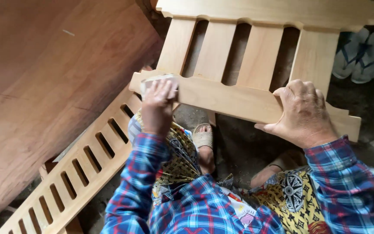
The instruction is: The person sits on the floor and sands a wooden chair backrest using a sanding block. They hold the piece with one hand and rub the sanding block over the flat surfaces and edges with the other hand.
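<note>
Pale slatted panel (260, 56) propped up in front of the knees, four broad slats running away from the body. Lower rail (226, 99) of that panel nearest the body, with its long axis slanting from the far left down to the near right.

Left hand (159, 106) at the left end of the rail, fingers curled and closed down over a small greyish block (152, 81). Probably a sanding block or a folded abrasive pad, though mostly hidden under the fingers, so hard to say for sure. Block pressed flat against the rail's left end, just below the leftmost slat.

Right hand (301, 115) at the opposite end of the rail, clamped over its top edge below the rightmost slat, fingers hooked over the far side and thumb along the near face. Bare rail between the two hands, both equally on it, the left hand slightly farther from the body because of the slant.

Below the rail's middle, a sandalled foot (203, 138) on dusty ground. Left of the panel and lower, a second slatted piece (70, 173) lying at a diagonal, long and narrow with many short slots. Farther left again, a large reddish-brown board (44, 78). Right of the panel's top corner, a pair of pale sandals (360, 54) on the ground.
</note>
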